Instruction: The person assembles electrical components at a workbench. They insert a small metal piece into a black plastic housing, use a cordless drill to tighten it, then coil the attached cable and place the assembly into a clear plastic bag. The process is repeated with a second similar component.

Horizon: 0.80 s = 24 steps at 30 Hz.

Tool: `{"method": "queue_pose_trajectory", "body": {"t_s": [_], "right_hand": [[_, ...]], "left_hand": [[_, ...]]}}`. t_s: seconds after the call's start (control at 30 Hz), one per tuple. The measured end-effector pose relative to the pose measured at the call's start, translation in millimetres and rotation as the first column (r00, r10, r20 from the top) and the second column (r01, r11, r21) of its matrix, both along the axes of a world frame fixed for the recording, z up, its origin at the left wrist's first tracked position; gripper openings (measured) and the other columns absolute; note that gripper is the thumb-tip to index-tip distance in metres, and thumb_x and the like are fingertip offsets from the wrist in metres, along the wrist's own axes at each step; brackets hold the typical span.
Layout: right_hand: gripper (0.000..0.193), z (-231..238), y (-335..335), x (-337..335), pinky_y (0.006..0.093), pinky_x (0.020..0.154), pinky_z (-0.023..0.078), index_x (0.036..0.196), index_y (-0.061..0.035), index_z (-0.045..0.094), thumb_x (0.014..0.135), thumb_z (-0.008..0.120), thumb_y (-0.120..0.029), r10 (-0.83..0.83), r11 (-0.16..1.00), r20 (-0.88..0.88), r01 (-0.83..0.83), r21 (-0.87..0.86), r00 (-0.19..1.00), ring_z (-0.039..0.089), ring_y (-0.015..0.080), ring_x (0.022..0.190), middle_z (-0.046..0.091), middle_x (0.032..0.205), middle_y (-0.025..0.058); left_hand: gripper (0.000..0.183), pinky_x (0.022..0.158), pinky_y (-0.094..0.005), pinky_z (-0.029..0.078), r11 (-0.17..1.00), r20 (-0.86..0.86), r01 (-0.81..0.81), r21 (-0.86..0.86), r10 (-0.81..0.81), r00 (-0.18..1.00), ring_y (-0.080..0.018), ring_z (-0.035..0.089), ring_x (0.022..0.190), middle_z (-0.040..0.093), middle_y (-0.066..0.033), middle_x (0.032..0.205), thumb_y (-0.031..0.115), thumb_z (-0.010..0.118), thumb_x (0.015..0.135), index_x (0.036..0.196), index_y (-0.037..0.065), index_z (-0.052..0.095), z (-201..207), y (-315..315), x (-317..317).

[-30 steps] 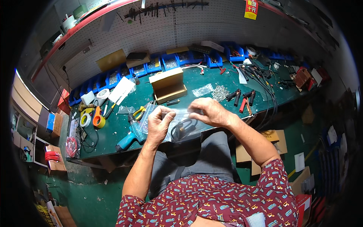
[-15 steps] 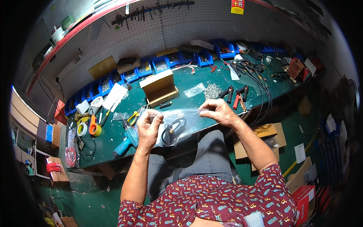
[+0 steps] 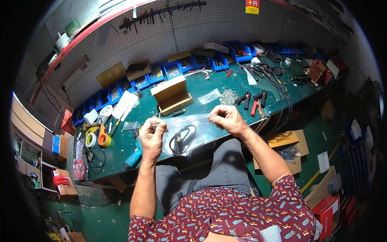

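Two hands hold one clear plastic bag (image 3: pixel 183 135) up over the near edge of the green workbench (image 3: pixel 209 86). The left hand (image 3: pixel 152 135) has its fingers curled in, thumb pressed against the forefinger, pinching the bag's top strip at its left end. The right hand (image 3: pixel 225 118) pinches the same strip at the right end, thumb and forefinger pressed together, the other fingers folded loosely behind. Between the two pinches the top edge runs taut and nearly straight.

Below the fingers, inside the bag, hangs a coiled black cable (image 3: pixel 181 139) with what looks like a brass-coloured end; it sags toward the lower middle of the bag. Whether the strip is already sealed along its whole run is too fine to tell from here.

By my reading the closing of the bag is the step in hand: the strip is stretched flat, ready to be pressed shut. That would call for one pinch to hold firm while the other slides along the strip, with the cable kept low and clear of the seam.

Just beyond the left fingers lie a blue cordless drill (image 3: pixel 135 155) and yellow-handled pliers (image 3: pixel 140 128). Beyond the right fingers sit an open cardboard box (image 3: pixel 171 94), a heap of small metal parts (image 3: pixel 228 97) and red and black clamps (image 3: pixel 254 101).
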State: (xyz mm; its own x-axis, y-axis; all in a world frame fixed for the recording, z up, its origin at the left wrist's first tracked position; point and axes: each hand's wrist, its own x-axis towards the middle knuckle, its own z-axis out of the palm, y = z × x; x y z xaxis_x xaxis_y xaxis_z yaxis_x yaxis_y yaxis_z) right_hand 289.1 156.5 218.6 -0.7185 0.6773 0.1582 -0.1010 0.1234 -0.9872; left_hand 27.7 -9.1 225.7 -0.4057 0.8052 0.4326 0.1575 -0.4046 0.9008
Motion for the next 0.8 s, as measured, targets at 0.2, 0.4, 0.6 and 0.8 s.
{"method": "queue_pose_trajectory", "body": {"t_s": [0.2,0.4,0.6,0.8], "right_hand": [[0.020,35.0,-19.7,-5.2,0.0244,0.054,0.052,0.098,0.0015,0.072,0.095,0.075,-0.018,-0.017,0.987,-0.006,0.016,-0.158,1.000,0.064,0.0091,0.066,0.070,0.084,0.0051],[0.019,14.3,-6.3,-8.1,0.0258,0.060,0.056,0.102,0.0032,0.067,0.099,0.069,-0.016,0.028,0.998,0.004,-0.027,-0.056,1.000,0.070,0.0131,0.076,0.071,0.092,0.0075],[0.022,37.1,-19.7,-8.1,0.0275,0.065,0.057,0.108,0.0042,0.069,0.098,0.070,-0.015,-0.010,0.989,-0.044,0.004,-0.145,0.999,0.068,0.0116,0.072,0.072,0.091,0.0067],[0.017,28.6,-8.8,-7.7,0.0264,0.063,0.055,0.102,0.0006,0.075,0.094,0.073,-0.015,0.016,0.998,0.032,-0.018,0.066,0.999,0.067,0.0107,0.072,0.073,0.088,0.0063]], "left_hand": [[0.016,0.072,-0.0227,0.049,0.999,0.018,0.008,0.041,-0.008,1.000,-0.0075,0.060,0.078,0.065,-0.0006,0.084,0.015,0.073,0.099,0.099,0.002,0.065,-0.6,6.5,2.5],[0.015,0.073,-0.0224,0.049,1.000,-0.003,0.007,0.008,-0.007,1.000,-0.0075,0.060,0.078,0.065,-0.0007,0.086,0.015,0.073,0.099,0.100,0.002,0.065,1.0,5.1,2.4],[0.017,0.073,-0.0229,0.048,1.000,0.012,0.005,0.005,-0.005,1.000,-0.0078,0.059,0.077,0.065,-0.0007,0.085,0.019,0.074,0.099,0.097,0.004,0.066,3.1,7.3,8.9],[0.016,0.073,-0.0234,0.048,1.000,0.003,0.021,0.008,-0.021,1.000,-0.0075,0.059,0.078,0.066,-0.0006,0.085,0.017,0.073,0.099,0.098,0.003,0.066,2.7,9.1,9.2]]}}
